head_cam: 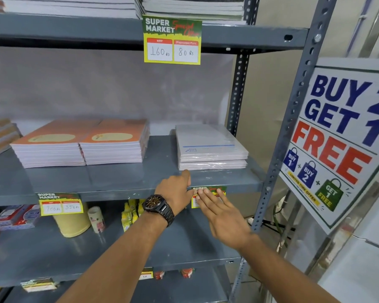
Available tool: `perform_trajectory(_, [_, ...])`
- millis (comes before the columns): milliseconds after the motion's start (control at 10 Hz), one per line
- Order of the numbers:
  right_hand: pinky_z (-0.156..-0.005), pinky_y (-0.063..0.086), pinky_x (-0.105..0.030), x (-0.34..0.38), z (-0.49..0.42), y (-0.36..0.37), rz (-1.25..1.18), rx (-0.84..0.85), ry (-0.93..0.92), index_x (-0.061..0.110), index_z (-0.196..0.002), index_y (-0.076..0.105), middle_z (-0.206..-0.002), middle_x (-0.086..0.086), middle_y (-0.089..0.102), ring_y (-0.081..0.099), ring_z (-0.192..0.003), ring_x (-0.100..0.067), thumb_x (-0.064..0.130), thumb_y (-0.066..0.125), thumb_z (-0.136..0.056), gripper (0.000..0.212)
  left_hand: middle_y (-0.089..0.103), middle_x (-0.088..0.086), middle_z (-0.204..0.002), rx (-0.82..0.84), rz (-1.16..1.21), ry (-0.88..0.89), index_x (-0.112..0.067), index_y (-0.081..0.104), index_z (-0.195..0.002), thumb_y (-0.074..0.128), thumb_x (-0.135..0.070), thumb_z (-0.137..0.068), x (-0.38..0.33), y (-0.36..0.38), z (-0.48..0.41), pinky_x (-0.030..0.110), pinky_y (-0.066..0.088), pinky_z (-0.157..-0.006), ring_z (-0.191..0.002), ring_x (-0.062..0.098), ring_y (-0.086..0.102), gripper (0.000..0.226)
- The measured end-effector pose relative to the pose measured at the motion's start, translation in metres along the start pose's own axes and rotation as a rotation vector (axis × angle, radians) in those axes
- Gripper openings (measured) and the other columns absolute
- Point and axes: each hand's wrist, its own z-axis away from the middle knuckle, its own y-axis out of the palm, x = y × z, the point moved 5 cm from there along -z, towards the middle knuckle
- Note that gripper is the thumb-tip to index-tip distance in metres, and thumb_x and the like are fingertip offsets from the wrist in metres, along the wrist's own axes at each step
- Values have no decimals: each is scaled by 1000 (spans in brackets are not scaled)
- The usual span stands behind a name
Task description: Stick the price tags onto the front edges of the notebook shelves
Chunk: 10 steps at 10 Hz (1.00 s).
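Nearest the camera, both forearms extend toward the middle shelf [118, 182]. The left hand [175, 191] wears a dark wristwatch [157, 205]; it rests over the shelf's front lip with the thumb on the shelf top, just left of the price tag [208, 190]. It grasps nothing visible; whether its curled fingers pinch the tag's left edge cannot be told. The right hand [219, 213] is open and flat, fingers spread slightly apart, palm side pressing against the face of the tag. Only the tag's green header and a strip of its yellow border show past the fingers.

The tag lies on the front edge of the middle shelf, directly below the stack of wrapped white notebooks [210, 147]. Judged from the flat pressing posture, this tag is in the smoothing-down stage of placement.

Further left on the same edge, a second tag [60, 203] is already fixed, below the orange notebooks [83, 143]. Beneath it, the lower shelf holds tape rolls [74, 224] and small yellow bottles [129, 213].

Farthest up, a third tag [172, 40] hangs from the top shelf edge [64, 29], under grey notebook stacks.

Status: two tags are mounted and a third is being seated. No loose tags are visible, so the remaining quantity cannot be determined.
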Motion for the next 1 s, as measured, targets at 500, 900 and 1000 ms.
perform_trajectory(500, [-115,18,-48,-30,16,-3,70,25,62,12,-139,46,-147,-3,45,39,-138,-18,17,49,-82,58,69,8,-94,16,-21,2,-18,45,-95,56,-40,-90,-5,-6,9,38,50,-67,-84,35,64,26])
perform_trajectory(900, [-111,34,-39,-19,12,-54,-336,-272,261,16,-132,54,-138,0,56,47,-131,-15,7,55,-82,51,67,-3,-80,-47,-53,37,-26,50,-84,45,-47,-93,7,-28,42,35,50,-60,-75,28,63,24])
perform_trajectory(1000, [-104,41,-33,-7,-2,-82,-504,-392,319,15,-129,57,-134,-1,60,53,-124,-14,7,54,-84,46,65,-5,-76,-162,-75,102,-25,50,-82,46,-46,-93,18,-51,47,34,47,-57,-71,25,62,24])
